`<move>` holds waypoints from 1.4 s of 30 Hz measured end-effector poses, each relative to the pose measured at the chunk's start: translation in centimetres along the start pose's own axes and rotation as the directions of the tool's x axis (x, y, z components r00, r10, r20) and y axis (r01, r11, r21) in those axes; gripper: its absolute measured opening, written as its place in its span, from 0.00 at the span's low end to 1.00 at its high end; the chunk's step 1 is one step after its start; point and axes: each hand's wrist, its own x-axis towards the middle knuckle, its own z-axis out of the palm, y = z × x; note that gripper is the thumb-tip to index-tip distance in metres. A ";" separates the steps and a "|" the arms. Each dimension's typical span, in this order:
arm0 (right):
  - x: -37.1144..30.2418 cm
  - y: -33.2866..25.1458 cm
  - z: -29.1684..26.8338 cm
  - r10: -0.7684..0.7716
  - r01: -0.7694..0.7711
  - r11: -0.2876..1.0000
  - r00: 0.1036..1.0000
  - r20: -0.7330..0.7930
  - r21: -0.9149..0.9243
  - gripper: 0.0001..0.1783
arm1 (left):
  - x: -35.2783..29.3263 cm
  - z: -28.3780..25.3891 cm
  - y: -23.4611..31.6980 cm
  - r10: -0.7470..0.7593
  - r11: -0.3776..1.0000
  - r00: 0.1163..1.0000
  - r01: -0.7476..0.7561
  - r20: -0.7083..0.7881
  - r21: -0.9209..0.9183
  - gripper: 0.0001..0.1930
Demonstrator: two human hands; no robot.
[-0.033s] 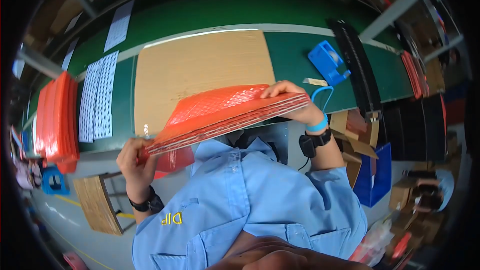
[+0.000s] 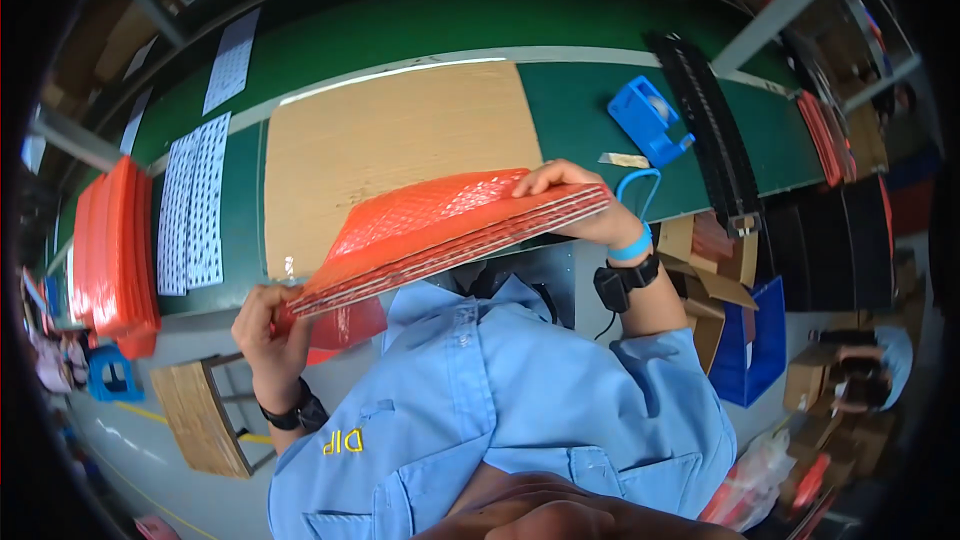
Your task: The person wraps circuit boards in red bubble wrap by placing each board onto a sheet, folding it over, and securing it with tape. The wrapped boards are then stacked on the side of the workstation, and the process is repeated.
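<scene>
Between my two hands is a stack of thin flat pieces with pale edges, layered with red bubble wrap (image 2: 425, 212). It is held up at a slant in front of my chest, its right end higher. My left hand (image 2: 268, 325) is closed on the lower left end, thumb below. My right hand (image 2: 585, 208) grips the upper right end, fingers over the top. Behind the stack, a brown cardboard sheet (image 2: 400, 120) lies on the green table (image 2: 570, 120). A red translucent sheet (image 2: 350, 328) hangs beneath the stack.
Red wrapped bundles (image 2: 112, 250) stand at the table's left, beside patterned white sheets (image 2: 192, 205). To the right are a blue tape dispenser (image 2: 645, 120), a black strip (image 2: 710, 135) and a blue bin (image 2: 750, 345). A wooden stool (image 2: 203, 420) stands at lower left.
The surroundings have shifted slightly left in the view. Both hands keep the same hold on the wrapped stack.
</scene>
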 end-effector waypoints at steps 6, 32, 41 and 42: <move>-0.8 -0.5 -2.2 0.011 -0.010 1.000 1.000 0.012 -0.016 0.24 | 0.7 1.3 2.1 0.034 0.999 0.998 -0.033 -0.047 0.025 0.12; 12.4 -27.2 -2.9 0.018 -0.094 0.332 0.996 -0.093 -0.939 0.25 | -13.1 1.9 -15.1 -0.583 0.789 0.803 0.521 0.126 0.327 0.09; 15.1 -9.2 11.4 -0.119 -0.006 -0.427 0.992 0.050 -0.904 0.15 | -9.0 1.7 -5.2 -0.463 0.381 0.826 0.513 0.322 -0.769 0.12; 13.8 -6.8 13.0 -0.105 0.029 -0.422 0.991 0.081 -0.906 0.17 | -9.3 2.1 -5.3 -0.442 0.468 0.841 0.512 0.311 -0.720 0.11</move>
